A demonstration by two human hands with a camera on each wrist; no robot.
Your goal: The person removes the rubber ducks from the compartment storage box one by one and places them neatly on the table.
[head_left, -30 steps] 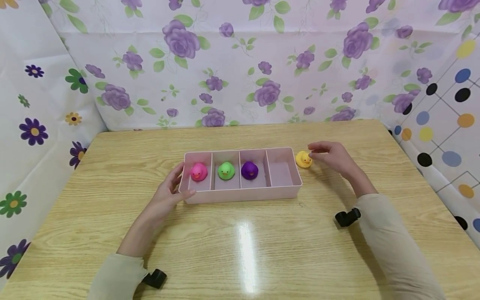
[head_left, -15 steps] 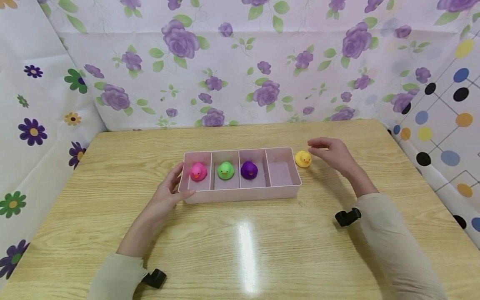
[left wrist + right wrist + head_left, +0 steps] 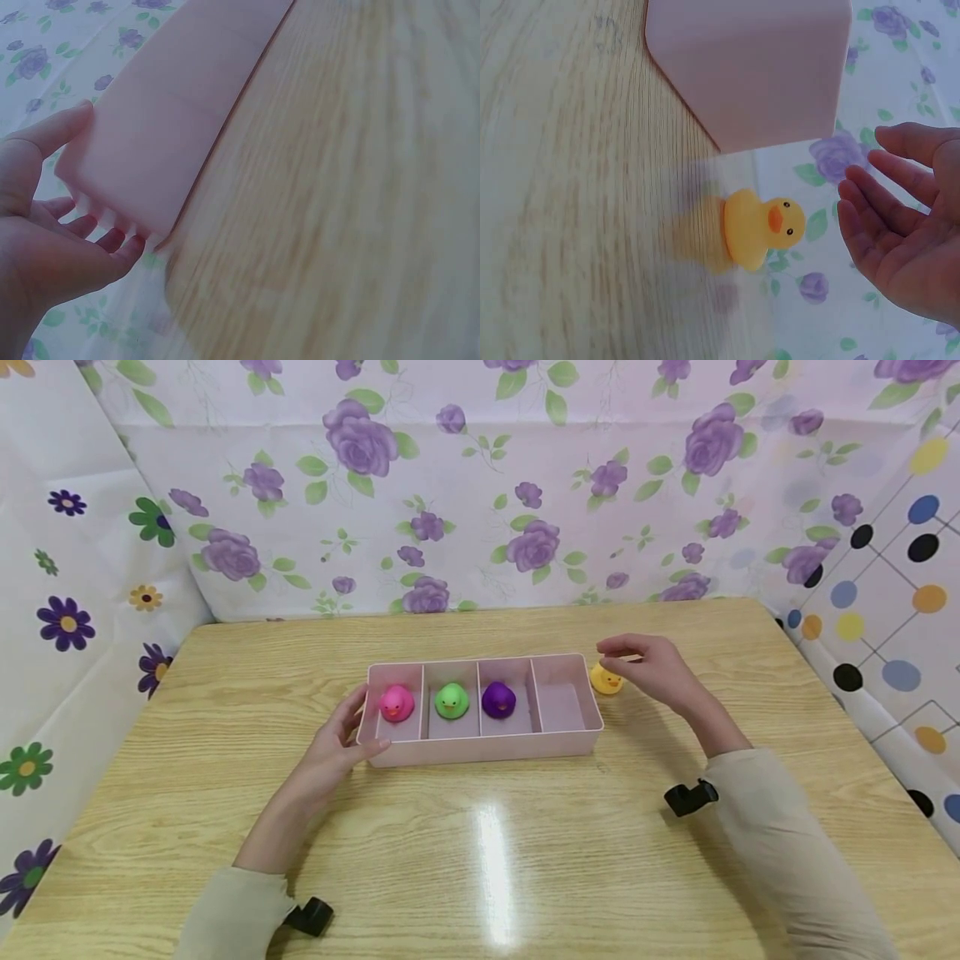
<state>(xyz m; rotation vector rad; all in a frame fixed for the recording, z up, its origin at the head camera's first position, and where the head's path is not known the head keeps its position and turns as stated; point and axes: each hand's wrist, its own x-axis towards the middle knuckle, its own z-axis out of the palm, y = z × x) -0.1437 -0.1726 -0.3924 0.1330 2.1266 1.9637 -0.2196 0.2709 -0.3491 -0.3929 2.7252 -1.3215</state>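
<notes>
A long pink divided box (image 3: 487,750) lies on the table. Its compartments hold, from the left, a pink rubber duck (image 3: 397,703), a green rubber duck (image 3: 452,701) and a purple rubber duck (image 3: 498,700); the rightmost one has no duck. My left hand (image 3: 337,743) grips the box's left end, thumb at the front wall and fingers around the end wall (image 3: 120,172). Just off the right end, a yellow rubber duck (image 3: 757,229) sits upright on the table. Over it hovers my right hand (image 3: 654,670), fingers loosely bent and holding nothing, a gap showing in the right wrist view.
The wooden table (image 3: 420,860) backs onto a floral cloth (image 3: 480,485), with patterned cloths on the left and right sides. Each wrist carries a small black camera, the right one (image 3: 690,797) just above the table.
My right hand has risen slightly, then shifted left, so its fingers now overlap the yellow duck from above. The left hand, the box and the ducks have stayed in place.
</notes>
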